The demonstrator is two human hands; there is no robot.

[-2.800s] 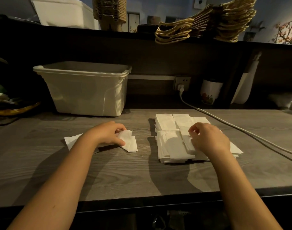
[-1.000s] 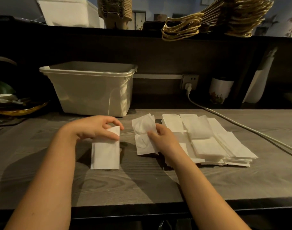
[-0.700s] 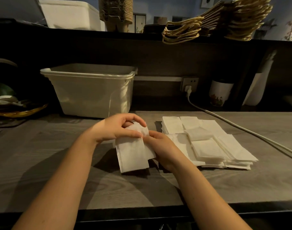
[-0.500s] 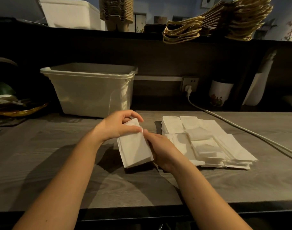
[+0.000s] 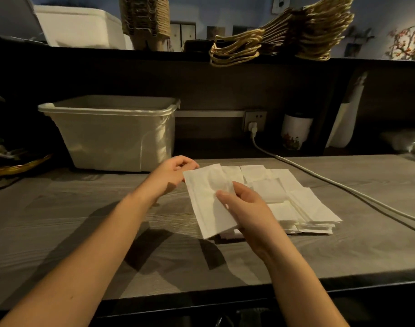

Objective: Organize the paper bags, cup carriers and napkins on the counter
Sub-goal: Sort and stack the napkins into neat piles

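Note:
A few folded white napkins (image 5: 208, 204) are held just above the grey wooden counter (image 5: 72, 220). My right hand (image 5: 245, 208) grips them with the thumb on top. My left hand (image 5: 172, 173) touches their top left corner, fingers loosely curled. Just right of them lies the spread pile of napkins (image 5: 296, 199), which the held ones partly overlap. On the dark shelf above lie stacked brown paper bags (image 5: 284, 36) with twisted handles and a brown stack of cup carriers (image 5: 144, 18).
A cream plastic bin (image 5: 112, 133) stands at the back left of the counter. A white cable (image 5: 331, 182) runs from the wall socket across the right side. A patterned cup (image 5: 296, 131) and a white box (image 5: 81, 27) stand further back.
Both hands carried the gathered napkins to the right, up to the pile. The right hand now holds them from the right side with its thumb on top; the left hand has slid to their corner.

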